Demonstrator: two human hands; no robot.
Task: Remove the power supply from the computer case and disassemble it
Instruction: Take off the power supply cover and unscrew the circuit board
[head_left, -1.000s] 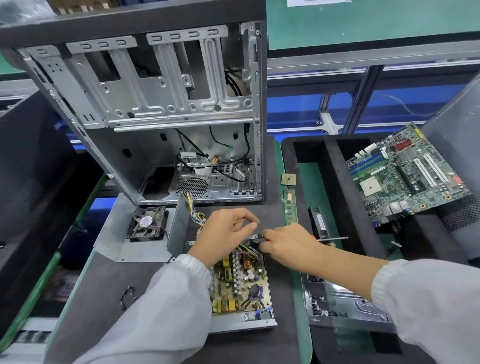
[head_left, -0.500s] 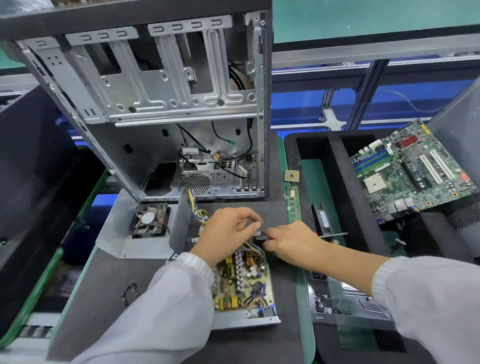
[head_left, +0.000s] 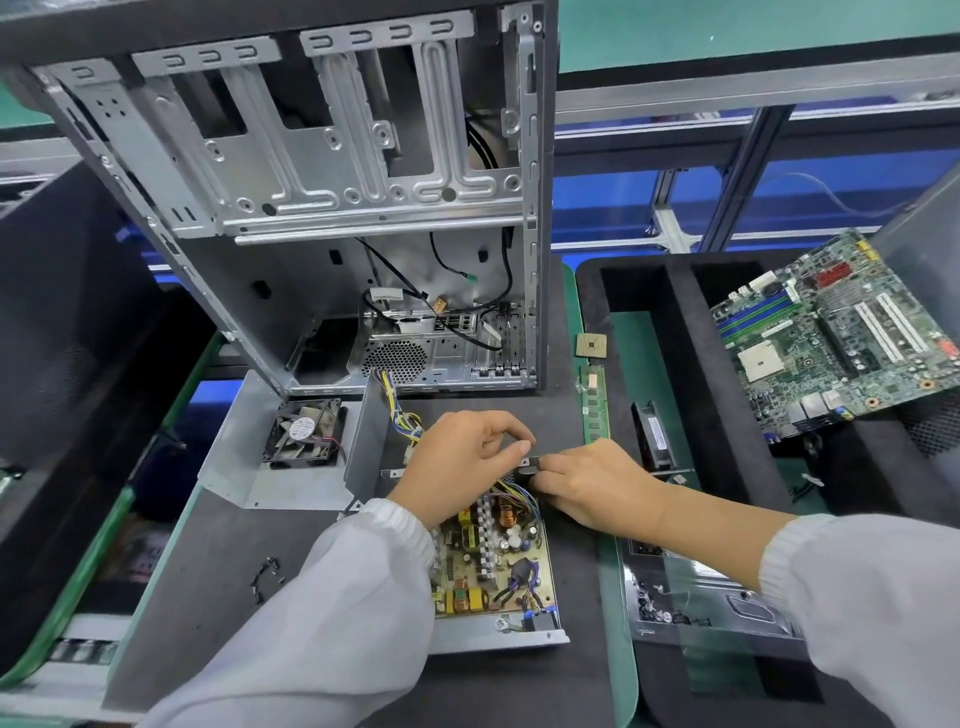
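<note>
Power supply (head_left: 493, 561) was already out of the case (head_left: 322, 171), on the mat in front, lid with fan (head_left: 306, 428) off beside it. My left hand (head_left: 457, 462) and right hand (head_left: 592, 486) pinched a small part at its far edge; board not yet removed.

The computer case (head_left: 322, 208) stands behind the opened power supply (head_left: 493, 561) on the mat (head_left: 218, 561). A fan (head_left: 306, 432) lies left of the supply; the motherboard (head_left: 841, 332) lies far right, in a tray (head_left: 675, 322).
</note>
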